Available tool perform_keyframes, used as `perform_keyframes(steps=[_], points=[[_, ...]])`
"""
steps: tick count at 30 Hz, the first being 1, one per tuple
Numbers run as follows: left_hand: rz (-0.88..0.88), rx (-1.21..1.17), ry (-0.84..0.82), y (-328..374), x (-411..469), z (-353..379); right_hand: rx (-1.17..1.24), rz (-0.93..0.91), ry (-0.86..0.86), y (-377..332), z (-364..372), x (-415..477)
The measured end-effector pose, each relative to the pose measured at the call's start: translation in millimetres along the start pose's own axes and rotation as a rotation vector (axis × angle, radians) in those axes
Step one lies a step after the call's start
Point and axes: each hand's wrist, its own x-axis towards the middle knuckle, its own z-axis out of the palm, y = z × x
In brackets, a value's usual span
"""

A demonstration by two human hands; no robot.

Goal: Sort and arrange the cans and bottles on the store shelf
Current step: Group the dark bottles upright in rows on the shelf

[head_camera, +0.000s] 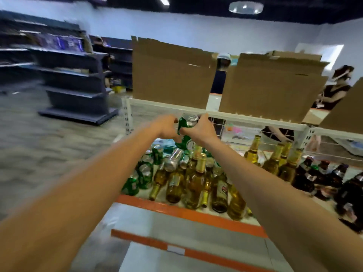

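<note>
Left hand (167, 127) and right hand (198, 129) both grip a green can (187, 122). Keep it upright; stand it by the other cans (145, 173).

Shop, seemingly: gondola shelving (74, 79), cartons (172, 73), stocked bottles (198, 179).
</note>
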Motion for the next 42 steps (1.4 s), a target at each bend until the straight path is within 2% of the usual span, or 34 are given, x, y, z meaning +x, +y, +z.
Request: perform_keyframes(steps=[2,7,10,13,16,26,33,42], points=[[-0.037,-0.094,0.021,-37.8,-19.1,-4.2,0.026,-0.028,-0.063,-25.8,35.7,-3.0],[-0.101,-0.308,0.226,-127.5,-54.8,5.8,0.094,-0.055,-0.218,-69.2,115.8,-10.8],[-0.164,-0.343,0.303,-162.3,-66.3,18.6,0.063,-0.077,-0.298,-75.2,155.0,-7.4],[-0.231,-0.409,0.322,-198.2,-56.4,39.5,0.046,-0.093,-0.396,-69.3,177.7,3.7],[-0.349,-0.391,0.274,-224.3,-42.4,59.9,0.016,-0.099,-0.451,-51.5,188.5,18.5],[-0.502,-0.416,0.253,-266.0,13.5,148.1,-0.132,0.043,-0.443,36.3,201.8,61.8],[-0.530,-0.341,0.242,-249.7,8.0,141.8,-0.185,0.054,-0.452,56.2,201.8,65.3],[-0.504,-0.409,0.159,-249.1,7.8,126.6,-0.225,-0.007,-0.431,40.9,183.4,54.6]])
